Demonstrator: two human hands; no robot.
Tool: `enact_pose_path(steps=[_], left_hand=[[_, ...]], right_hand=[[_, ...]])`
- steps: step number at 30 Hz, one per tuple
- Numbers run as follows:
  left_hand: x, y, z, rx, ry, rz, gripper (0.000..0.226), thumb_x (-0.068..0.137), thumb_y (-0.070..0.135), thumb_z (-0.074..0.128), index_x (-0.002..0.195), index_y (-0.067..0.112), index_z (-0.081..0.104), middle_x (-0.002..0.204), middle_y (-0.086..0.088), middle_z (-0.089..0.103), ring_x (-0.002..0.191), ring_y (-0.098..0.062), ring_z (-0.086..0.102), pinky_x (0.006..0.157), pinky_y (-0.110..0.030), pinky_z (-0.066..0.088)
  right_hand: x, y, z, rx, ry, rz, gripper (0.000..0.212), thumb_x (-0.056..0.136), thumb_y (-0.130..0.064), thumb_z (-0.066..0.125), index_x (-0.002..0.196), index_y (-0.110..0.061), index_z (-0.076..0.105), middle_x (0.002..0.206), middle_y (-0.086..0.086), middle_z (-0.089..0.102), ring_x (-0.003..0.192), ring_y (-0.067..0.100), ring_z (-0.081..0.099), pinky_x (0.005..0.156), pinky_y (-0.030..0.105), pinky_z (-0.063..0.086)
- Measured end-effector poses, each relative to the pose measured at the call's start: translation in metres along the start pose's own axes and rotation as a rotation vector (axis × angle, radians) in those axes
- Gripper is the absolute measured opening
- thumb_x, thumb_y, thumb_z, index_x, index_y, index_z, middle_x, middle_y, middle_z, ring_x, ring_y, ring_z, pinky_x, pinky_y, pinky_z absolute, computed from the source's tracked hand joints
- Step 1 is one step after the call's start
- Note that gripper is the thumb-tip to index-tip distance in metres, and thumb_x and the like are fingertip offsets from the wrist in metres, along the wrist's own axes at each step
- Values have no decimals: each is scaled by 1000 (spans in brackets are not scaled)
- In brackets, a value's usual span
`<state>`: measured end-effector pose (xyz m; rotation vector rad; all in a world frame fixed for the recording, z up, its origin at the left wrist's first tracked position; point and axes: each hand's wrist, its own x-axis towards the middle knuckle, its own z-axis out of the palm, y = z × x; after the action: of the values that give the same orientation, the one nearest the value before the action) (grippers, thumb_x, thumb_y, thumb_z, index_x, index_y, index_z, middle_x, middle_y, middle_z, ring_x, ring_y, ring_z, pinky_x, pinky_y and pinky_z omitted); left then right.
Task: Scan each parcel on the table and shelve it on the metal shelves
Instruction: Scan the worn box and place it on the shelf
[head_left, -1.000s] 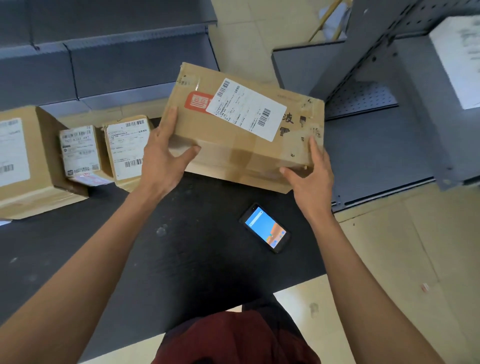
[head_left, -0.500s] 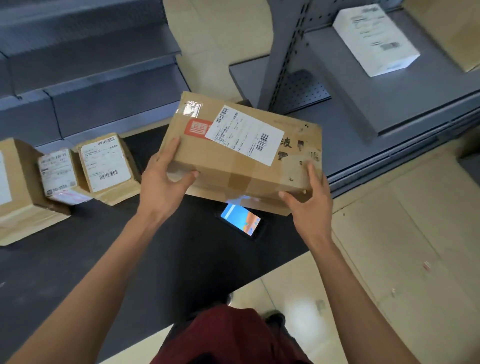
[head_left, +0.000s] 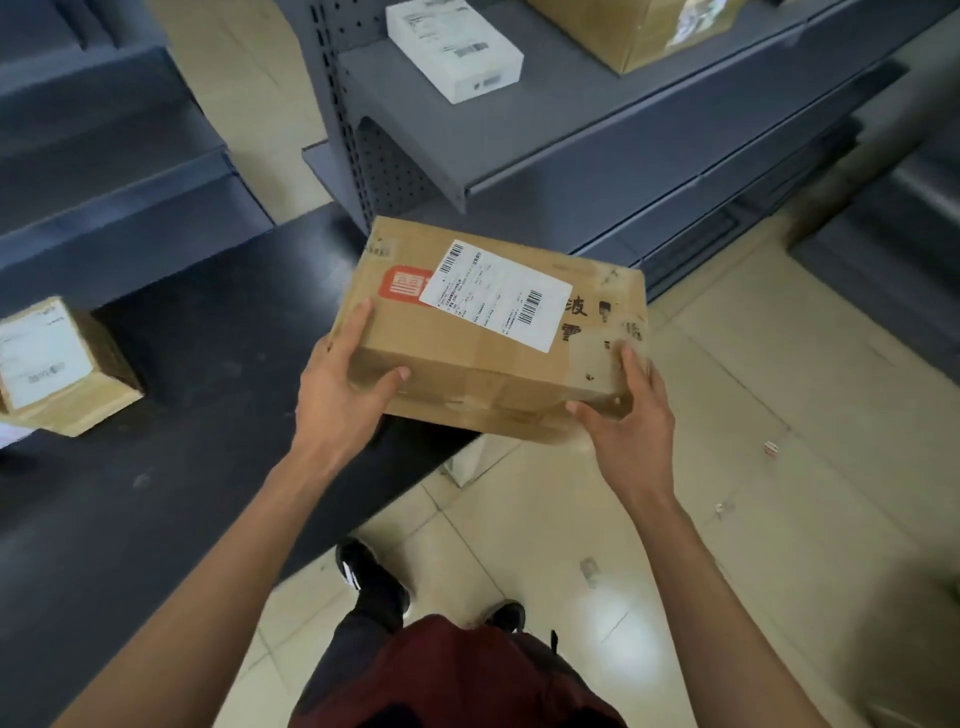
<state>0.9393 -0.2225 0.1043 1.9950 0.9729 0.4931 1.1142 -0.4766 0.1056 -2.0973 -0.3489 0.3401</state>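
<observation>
While hands clasp it, cardboard parcel creases.

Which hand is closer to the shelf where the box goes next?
The right hand, probably. It grips the end of the cardboard box nearest the metal shelf; the left hand holds the end over the table.
</observation>
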Motion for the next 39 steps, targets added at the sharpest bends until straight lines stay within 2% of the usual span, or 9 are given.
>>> enact_pose_path(steps=[6,10,17,21,28,30,34,37,39], left_hand=[[-16,47,75,-38,-82,71,87,88,32,79,152,58,26,143,0,45,123,-11,43,108,-45,47],[-10,67,108,-58,-116,88,88,87,32,79,149,63,25,142,1,47,122,-12,46,108,-46,47],[39,76,151,-99,-128,52,87,87,36,78,150,63,26,139,12,41,129,-10,43,109,-43,47],[67,79,166,-101,-92,0,88,85,37,80,149,65,25,141,14,40,133,-11,42,110,-46,47],[89,86,173,-70,-13,-55,87,86,40,79,150,63,24,147,3,43,132,-15,44,109,-49,47],[91,89,175,-72,28,-80,86,85,41,78,149,64,25,145,4,44,132,-16,45,110,-49,47],[90,99,189,-52,96,-113,85,86,42,77,148,65,25,146,7,44,135,-19,45,108,-52,48],[84,110,209,-47,159,-173,84,87,42,77,150,63,26,145,4,46,134,-20,47,107,-50,49],[79,122,224,-26,216,-210,84,87,42,77,149,64,26,141,5,48,130,-18,49,106,-47,50]], right_hand=[[0,40,-82,-61,107,10,94,79,-21,87,158,-27,36,157,-1,37,142,11,39,119,40,37],[15,56,-112,-77,145,22,93,80,-23,87,157,-30,35,158,-2,36,145,8,35,121,40,34],[83,66,-120,-143,154,8,94,78,-25,88,156,-34,36,155,-5,39,138,12,44,117,42,39],[129,65,-115,-156,101,-24,93,78,-21,88,156,-32,36,154,-1,40,133,25,50,112,49,44],[187,56,-111,-163,16,-82,92,82,-23,84,156,-35,32,158,-5,35,142,16,37,118,47,39],[202,55,-109,-145,-18,-96,92,81,-21,85,156,-35,33,156,-7,35,140,14,38,118,41,39],[235,64,-111,-127,-93,-127,94,80,-21,85,156,-39,31,157,-10,34,138,3,33,111,16,30],[265,77,-117,-115,-161,-188,95,79,-17,86,156,-37,33,156,-10,36,137,1,34,97,-7,26],[287,86,-124,-111,-227,-224,95,79,-16,86,156,-35,33,155,-9,37,137,3,35,92,-10,26]])
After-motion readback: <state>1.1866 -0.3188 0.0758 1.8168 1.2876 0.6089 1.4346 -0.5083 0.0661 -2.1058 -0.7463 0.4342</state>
